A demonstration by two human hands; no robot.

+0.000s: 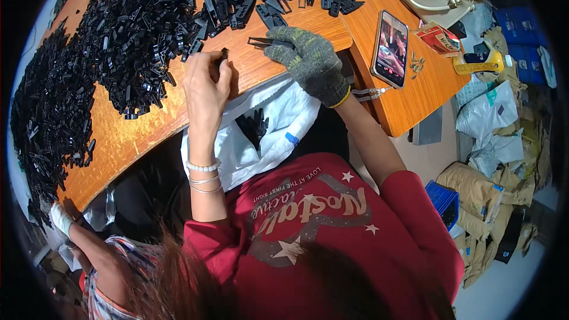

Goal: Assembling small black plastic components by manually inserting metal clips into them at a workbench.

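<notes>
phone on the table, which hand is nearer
Right: the gloved right hand is left of the phone, apart from it; the bare left hand is farther left.

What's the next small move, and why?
I'd probably bring the small black piece in the left hand toward the pronged black part in the gloved right hand: both appear pinched, but apart, above the wooden table.

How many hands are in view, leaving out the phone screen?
3: the person's bare left hand and gloved right hand at the wooden table, plus a co-worker's white-covered hand at far left. Others may be hidden.
</notes>
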